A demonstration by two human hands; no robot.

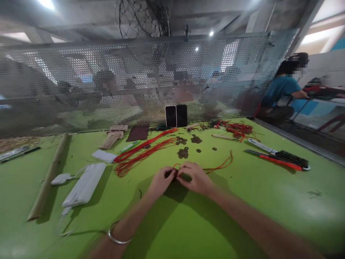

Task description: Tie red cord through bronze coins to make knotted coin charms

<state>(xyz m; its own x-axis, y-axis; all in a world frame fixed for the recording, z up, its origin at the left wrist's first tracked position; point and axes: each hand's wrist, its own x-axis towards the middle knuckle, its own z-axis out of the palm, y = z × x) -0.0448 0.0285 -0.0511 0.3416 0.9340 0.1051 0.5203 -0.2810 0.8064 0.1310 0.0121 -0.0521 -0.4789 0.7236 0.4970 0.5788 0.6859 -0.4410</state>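
Observation:
My left hand [161, 180] and my right hand [198, 178] meet over the green table, fingertips pinched close together. Between them is a red cord [222, 164]; a small loop of it rises above the fingers, and its loose ends trail off to the right. Something small and dark sits at the fingertips, mostly hidden, so I cannot make out what it is. Just beyond my hands lies a cluster of round dark coins [183, 153] with holes, with more coin piles [196, 139] behind it and a single coin [214, 149] to the right.
Bundles of red cord [145, 153] lie left of the coins. Further left are a white power bank [84, 185] with cables and a long stick [51, 178]. At right lie a hairbrush [291, 158] and a red-handled tool [283, 162]. Two phones [170, 116] lean against a mesh partition [129, 86].

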